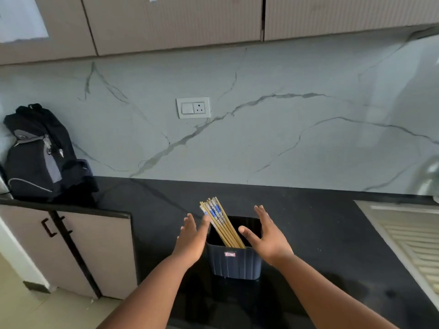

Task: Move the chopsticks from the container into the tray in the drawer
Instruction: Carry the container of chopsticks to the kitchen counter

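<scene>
Our forearms reach in from near edge over dark worktop [320, 233]. Left hand [191, 241] spread, palm inward, fingertips touching or just beside leaning chopsticks [219, 220]. Right hand [266, 236] spread at container's right rim, thumb over opening; grips nothing. Container [234, 263] upright between our hands; chopsticks inside it, tips fanned up-left. We judge step: gather bundle. Advice: right hand steadies container wall, left closes round whole bundle below patterned tops, lifts straight. Drawer, tray not in view. Backpack [40, 153] far left.

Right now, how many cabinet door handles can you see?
2: both black, on the lower cabinet doors at left, one handle left of the door gap, the other handle right of it, partly hidden.
</scene>
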The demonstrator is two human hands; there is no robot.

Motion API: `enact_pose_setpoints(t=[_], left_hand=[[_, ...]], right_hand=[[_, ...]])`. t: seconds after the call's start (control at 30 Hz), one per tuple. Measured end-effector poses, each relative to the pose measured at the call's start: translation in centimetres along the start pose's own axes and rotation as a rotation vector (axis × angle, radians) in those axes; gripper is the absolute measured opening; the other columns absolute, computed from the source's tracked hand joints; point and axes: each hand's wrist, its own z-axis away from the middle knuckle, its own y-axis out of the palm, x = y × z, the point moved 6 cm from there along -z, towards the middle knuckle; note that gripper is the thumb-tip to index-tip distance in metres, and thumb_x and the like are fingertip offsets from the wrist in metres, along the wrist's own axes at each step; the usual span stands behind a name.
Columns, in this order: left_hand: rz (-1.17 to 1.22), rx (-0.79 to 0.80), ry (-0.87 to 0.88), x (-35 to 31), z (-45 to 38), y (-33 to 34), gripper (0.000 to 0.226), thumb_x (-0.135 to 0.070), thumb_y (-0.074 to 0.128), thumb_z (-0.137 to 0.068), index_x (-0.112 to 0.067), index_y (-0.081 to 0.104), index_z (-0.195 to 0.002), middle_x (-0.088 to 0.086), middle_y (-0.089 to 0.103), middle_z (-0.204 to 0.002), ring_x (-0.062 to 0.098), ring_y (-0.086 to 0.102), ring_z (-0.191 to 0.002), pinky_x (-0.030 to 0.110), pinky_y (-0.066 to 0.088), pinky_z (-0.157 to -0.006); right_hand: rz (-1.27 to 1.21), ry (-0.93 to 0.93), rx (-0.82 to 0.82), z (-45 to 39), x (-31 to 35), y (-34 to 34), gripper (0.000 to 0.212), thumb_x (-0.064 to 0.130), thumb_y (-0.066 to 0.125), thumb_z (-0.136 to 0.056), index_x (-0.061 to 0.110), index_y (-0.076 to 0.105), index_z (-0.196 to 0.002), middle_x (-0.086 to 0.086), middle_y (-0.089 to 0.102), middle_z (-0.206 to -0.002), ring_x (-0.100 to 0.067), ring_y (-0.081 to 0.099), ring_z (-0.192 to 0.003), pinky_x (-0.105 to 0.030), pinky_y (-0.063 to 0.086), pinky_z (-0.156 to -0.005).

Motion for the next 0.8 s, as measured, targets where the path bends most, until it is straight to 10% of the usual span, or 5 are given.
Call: enact_pose_setpoints(t=[0.17, 0.27, 0.47, 0.67, 0.8], left_hand=[[0.426, 0.074, -0.274, 3.6, -4.4, 4.1, 0.110, -0.097, 0.010, -0.062, -0.035, 0.023, -0.152, 0.001, 0.017, -0.162, 0.027, 0.011, -0.149, 0.054, 0.008, -0.119], [0.530, 0.156, -0.231, 6.8, -9.2, 7.7, 0.106, -0.104, 0.019, -0.054, -0.047, 0.044, -0.139, -0.003, 0.032, -0.157, 0.024, 0.015, -0.149, 0.053, 0.008, -0.119], [0.861, 0.337, -0.187, 2.2, -6.8, 7.0, 0.062, -0.071, 0.020, -0.089, -0.030, 0.060, -0.113, -0.006, 0.068, -0.103, 0.008, 0.063, -0.095, 0.026, 0.047, -0.078], [1.024, 0.309, -0.211, 2.3, -7.8, 6.6, 0.075, -0.078, 0.025, -0.080, -0.025, 0.062, -0.119, 0.006, 0.069, -0.116, 0.022, 0.063, -0.110, 0.045, 0.043, -0.105], [1.041, 0.246, -0.234, 2.3, -7.9, 5.7, 0.081, -0.080, 0.027, -0.075, -0.024, 0.061, -0.123, 0.007, 0.070, -0.115, 0.022, 0.065, -0.107, 0.042, 0.047, -0.096]], right_hand=[[-0.708, 0.291, -0.076, -2.1, -4.6, 2.9, 0.076, 0.058, 0.060, -0.084, 0.030, 0.031, -0.149, 0.002, 0.030, -0.157, -0.022, 0.029, -0.144, -0.036, 0.025, -0.113], [-1.001, 0.596, -0.094, -2.8, -7.0, 4.9, 0.066, 0.067, 0.067, -0.071, 0.021, 0.066, -0.119, -0.011, 0.069, -0.119, -0.031, 0.064, -0.109, -0.045, 0.045, -0.101], [-1.098, 0.649, -0.101, -4.1, -7.2, 6.2, 0.051, 0.054, 0.059, -0.083, 0.009, 0.065, -0.105, -0.013, 0.074, -0.068, -0.032, 0.069, -0.071, -0.037, 0.052, -0.069], [-1.138, 0.624, -0.145, -5.7, -6.7, 6.9, 0.065, 0.061, 0.065, -0.073, 0.010, 0.067, -0.112, -0.017, 0.076, -0.091, -0.035, 0.070, -0.086, -0.043, 0.054, -0.082], [-1.148, 0.595, -0.087, -6.9, -5.9, 6.9, 0.048, 0.053, 0.058, -0.085, 0.009, 0.069, -0.103, -0.011, 0.076, -0.072, -0.030, 0.068, -0.076, -0.035, 0.049, -0.067]])
